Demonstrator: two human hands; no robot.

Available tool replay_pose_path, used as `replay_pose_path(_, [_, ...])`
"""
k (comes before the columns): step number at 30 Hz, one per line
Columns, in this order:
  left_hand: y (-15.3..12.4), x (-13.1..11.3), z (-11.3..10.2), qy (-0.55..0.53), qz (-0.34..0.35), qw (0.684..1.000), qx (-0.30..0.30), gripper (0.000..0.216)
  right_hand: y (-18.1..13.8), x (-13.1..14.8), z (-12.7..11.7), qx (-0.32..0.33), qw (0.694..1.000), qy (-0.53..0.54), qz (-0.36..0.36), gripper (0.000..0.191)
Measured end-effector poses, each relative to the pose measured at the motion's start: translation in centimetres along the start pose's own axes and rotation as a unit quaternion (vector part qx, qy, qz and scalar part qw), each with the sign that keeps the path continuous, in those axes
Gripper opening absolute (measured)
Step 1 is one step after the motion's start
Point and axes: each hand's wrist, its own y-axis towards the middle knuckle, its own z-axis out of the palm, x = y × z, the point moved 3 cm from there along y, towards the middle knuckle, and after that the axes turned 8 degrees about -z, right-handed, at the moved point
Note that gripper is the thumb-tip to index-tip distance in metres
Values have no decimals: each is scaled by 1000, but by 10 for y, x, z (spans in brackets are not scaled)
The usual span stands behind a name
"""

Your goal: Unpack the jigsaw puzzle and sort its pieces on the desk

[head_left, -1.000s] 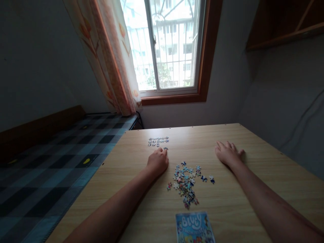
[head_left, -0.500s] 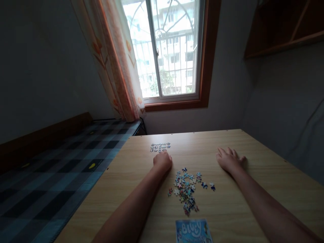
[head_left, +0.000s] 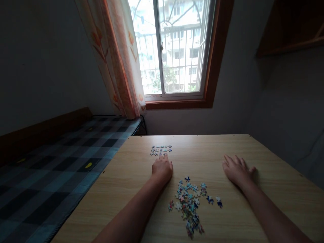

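Evidently both arms were stretched forward over the pale wooden counter [head_left: 202, 152], coming in from the lower corners and slanting inward toward the far edge. The left forearm [head_left: 136, 206] ran up and to the right, low over the wood, and ended in the left hand [head_left: 162, 167], back upward, knuckles raised and wrist nearly in line with the arm. Its fingers [head_left: 165, 158] were bent and pointed away from the body, their tips at the near edge of the arranged puzzle pieces [head_left: 161, 147], which lay in short rows toward the far left of the counter. One piece sat right at those tips, but whether the fingers pinched it, pressed it or only came close could not be told. The right forearm [head_left: 269, 209] angled up and to the left, and the right hand [head_left: 236, 171] lay palm down on bare wood, well apart from every piece, its fingers [head_left: 228, 159] spread from one another and holding nothing. Between the two forearms, nearer the body, lay the heap of loose puzzle pieces [head_left: 189, 205], overlapping in a long, ragged cluster; a reddish piece [head_left: 171, 205] lay at its left side, and two dark blue and white pieces [head_left: 210, 199] lay off to its right. Left of the counter stood a bed with a checked cover [head_left: 76, 152].
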Motion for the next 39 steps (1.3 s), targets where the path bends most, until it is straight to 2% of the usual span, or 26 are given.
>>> replay_pose_path(7, [-2,-4,-1,-6,-17,1000,8,45,0,-3,4,-4,1000,-6,-5,58])
replay_pose_path(14, [-3,-3,-4,-6,-22,1000,13,53,1,-5,7,-17,1000,-2,-9,58])
replay_pose_path(31, [-2,-4,-7,-8,-27,999,20,55,0,-2,4,-17,1000,-8,-5,57])
replay_pose_path(39, [-4,-6,-12,-17,-24,1000,12,44,1,-3,3,-18,1000,-2,-7,57])
